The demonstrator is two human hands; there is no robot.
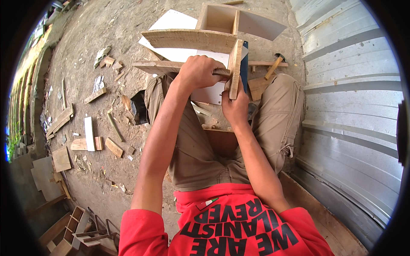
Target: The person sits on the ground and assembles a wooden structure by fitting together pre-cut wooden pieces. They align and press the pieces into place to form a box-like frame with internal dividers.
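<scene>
Above my knees is a rough wooden frame, two long planks joined to a short end board (235, 70). My left hand (201, 71) is closed around the nearer plank (156, 66), close to where it meets the end board. The farther plank (190, 39) runs alongside, apart from my left hand. My right hand (235, 106) grips the near end of the end board from below, its fingers partly hidden by the wood. Just right of that board shows a blue strip (244, 68) with a pale grey part, mostly covered.
A hammer (273, 67) lies beyond my right knee. Past the frame stands an open wooden box (220, 19) beside white panels (173, 21). Wood offcuts (113, 147) litter the dirt floor at left. A corrugated metal wall (346, 106) closes the right side.
</scene>
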